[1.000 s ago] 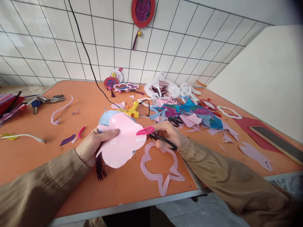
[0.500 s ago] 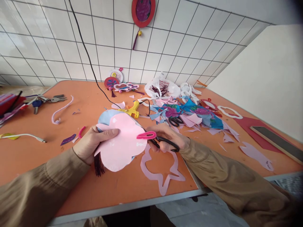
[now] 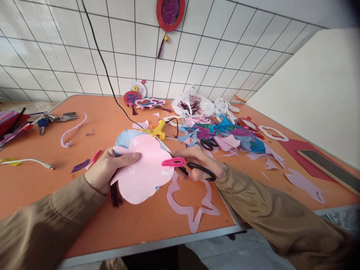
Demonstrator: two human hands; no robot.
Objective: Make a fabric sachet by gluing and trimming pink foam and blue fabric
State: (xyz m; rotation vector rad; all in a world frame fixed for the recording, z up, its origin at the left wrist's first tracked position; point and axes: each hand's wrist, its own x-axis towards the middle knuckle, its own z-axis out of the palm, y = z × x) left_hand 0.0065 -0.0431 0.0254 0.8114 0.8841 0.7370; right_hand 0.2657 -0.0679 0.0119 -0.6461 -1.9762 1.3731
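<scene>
My left hand [image 3: 112, 167] is closed on a pink flower-shaped felt piece [image 3: 143, 176], the thumb pressed flat on its front. Light blue fabric [image 3: 125, 138] shows behind the pink edge, and a dark tassel [image 3: 116, 197] hangs below the fingers. At the piece's right edge sits a bright pink fuzzy loop [image 3: 173, 162]. Black-handled scissors [image 3: 202, 170] are in my right hand [image 3: 198, 159]; their blades run up along the upper right edge of the pink piece, partly hidden behind it. Beneath, a pink cut-out outline [image 3: 171, 202] lies on the table.
A yellow glue gun [image 3: 159, 130] with a cable lies just beyond the pink piece. Fabric scraps [image 3: 227, 131] are heaped behind my right hand, with a white plastic bag [image 3: 194, 105] beyond. Keys [image 3: 67, 117] lie at left, a phone [image 3: 332, 168] at right on red sheet [image 3: 295, 150].
The scissors' handles have spread a little and the blade shows more along the upper right edge. The pink piece has shifted very slightly left.
</scene>
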